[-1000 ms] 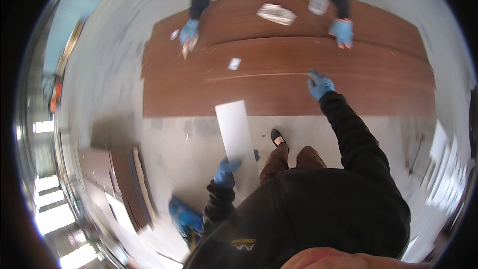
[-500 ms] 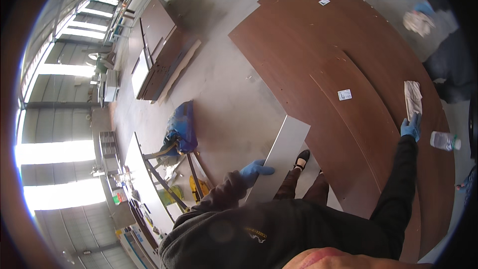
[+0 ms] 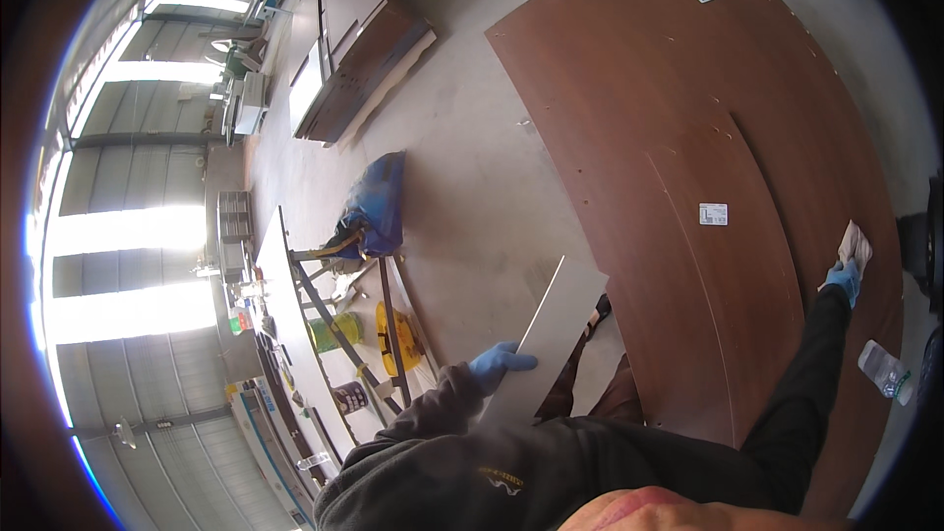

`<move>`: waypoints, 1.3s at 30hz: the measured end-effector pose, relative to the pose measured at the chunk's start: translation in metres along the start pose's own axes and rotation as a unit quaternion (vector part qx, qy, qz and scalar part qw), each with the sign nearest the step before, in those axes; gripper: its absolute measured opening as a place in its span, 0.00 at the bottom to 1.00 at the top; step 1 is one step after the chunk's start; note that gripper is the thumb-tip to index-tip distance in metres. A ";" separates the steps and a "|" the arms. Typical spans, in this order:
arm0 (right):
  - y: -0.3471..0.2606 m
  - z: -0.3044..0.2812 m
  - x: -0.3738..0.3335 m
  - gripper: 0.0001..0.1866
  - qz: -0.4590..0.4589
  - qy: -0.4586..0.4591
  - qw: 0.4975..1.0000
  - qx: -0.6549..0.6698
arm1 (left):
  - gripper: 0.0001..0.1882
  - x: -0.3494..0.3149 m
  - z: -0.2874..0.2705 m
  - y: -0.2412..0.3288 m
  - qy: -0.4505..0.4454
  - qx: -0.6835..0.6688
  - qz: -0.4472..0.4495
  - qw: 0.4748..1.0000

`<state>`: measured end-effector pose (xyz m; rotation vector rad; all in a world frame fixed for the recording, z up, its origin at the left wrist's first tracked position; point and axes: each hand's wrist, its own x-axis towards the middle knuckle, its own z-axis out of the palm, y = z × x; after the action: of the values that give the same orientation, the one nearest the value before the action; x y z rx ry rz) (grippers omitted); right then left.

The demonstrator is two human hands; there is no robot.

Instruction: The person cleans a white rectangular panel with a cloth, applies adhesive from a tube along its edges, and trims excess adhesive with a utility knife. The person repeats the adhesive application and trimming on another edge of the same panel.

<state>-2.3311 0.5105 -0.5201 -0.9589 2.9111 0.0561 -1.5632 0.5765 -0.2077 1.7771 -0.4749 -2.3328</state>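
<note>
My left hand (image 3: 500, 365), in a blue glove, grips the edge of a long, narrow light-grey board (image 3: 553, 339) held tilted beside my legs. On the right, my arm stretches far out over brown panels (image 3: 629, 88). At its end my right hand (image 3: 845, 280), also gloved in blue, is closed on a pale cloth (image 3: 857, 242) lying against the panel surface. A clear plastic bottle (image 3: 883, 371) lies near the panels' right edge, close to that forearm. A smaller brown panel (image 3: 723, 265) with a white label rests on the larger ones.
A stack of dark brown panels (image 3: 344, 39) stands on the floor at the far left. Nearer are a blue bag (image 3: 377, 205), a metal-legged work table (image 3: 285, 315), a yellow item (image 3: 398, 339) and a green bucket (image 3: 336, 332). Long cartons (image 3: 265, 452) lie at lower left.
My right hand has moved outward and gathered the cloth, which was spread long before. The view has shifted; the co-worker's gloved hand at upper right is out of sight. My left hand keeps the board.
</note>
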 end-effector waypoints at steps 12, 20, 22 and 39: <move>-0.097 -0.061 -0.118 0.13 0.068 -0.069 0.768 0.633 | 0.27 -0.073 -0.091 0.026 -0.082 0.005 0.086 0.993; -0.388 -0.156 -0.409 0.04 -0.086 -0.231 0.714 0.655 | 0.21 -0.192 -0.288 0.012 -0.073 -0.093 0.268 0.956; -0.477 -0.160 -0.482 0.03 -0.118 -0.298 0.725 0.610 | 0.22 -0.220 -0.333 0.003 -0.064 -0.131 0.346 0.927; -0.990 -0.251 -1.105 0.17 -0.796 -0.326 0.437 0.264 | 0.31 -0.345 -0.548 -0.132 0.235 -0.452 0.466 0.724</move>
<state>-0.8717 0.3542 -0.1886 -2.1914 0.3956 -0.4275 -0.9352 0.7309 -0.0729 1.1058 -0.0429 -1.0077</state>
